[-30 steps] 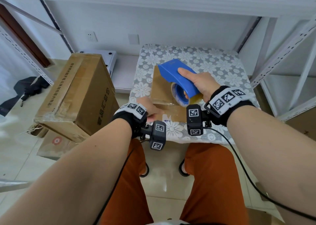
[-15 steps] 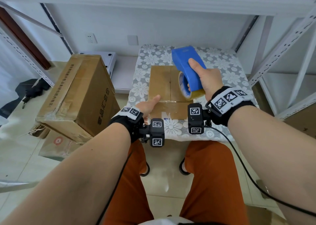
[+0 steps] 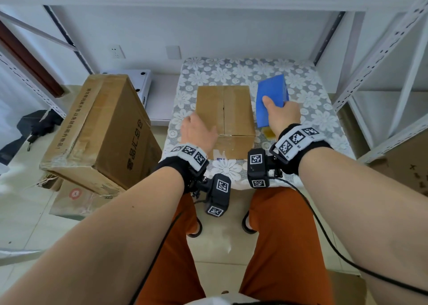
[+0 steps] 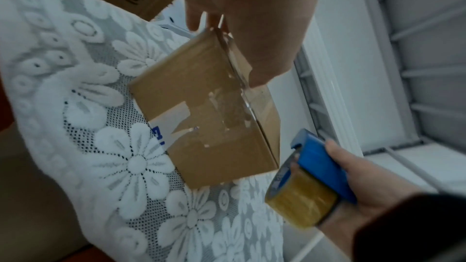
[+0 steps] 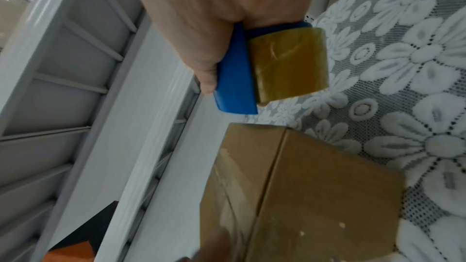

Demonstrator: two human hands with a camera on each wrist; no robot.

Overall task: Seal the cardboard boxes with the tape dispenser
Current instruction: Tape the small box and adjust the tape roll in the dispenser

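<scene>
A small cardboard box (image 3: 224, 110) stands on the lace-covered table (image 3: 308, 110), with glossy clear tape over its top and front (image 4: 221, 111). My left hand (image 3: 199, 131) cups its near left corner, thumb (image 4: 262, 71) on the top edge and fingers going down the left side. My right hand (image 3: 281, 114) grips the blue tape dispenser (image 3: 272, 100) just right of the box, clear of it. The amber tape roll (image 5: 287, 65) sits under my palm, and the left wrist view also shows the dispenser (image 4: 322, 164). In the right wrist view the box (image 5: 315, 186) lies below the dispenser.
A large cardboard box (image 3: 102, 131) leans on the floor to the left of the table, on top of a flatter carton (image 3: 76, 198). White metal shelving (image 3: 379, 56) frames the table at the right and behind. My knees are under the table's front edge.
My right hand has carried the dispenser off the box top to its right side. My left hand has shifted from the front face to the near left corner.
</scene>
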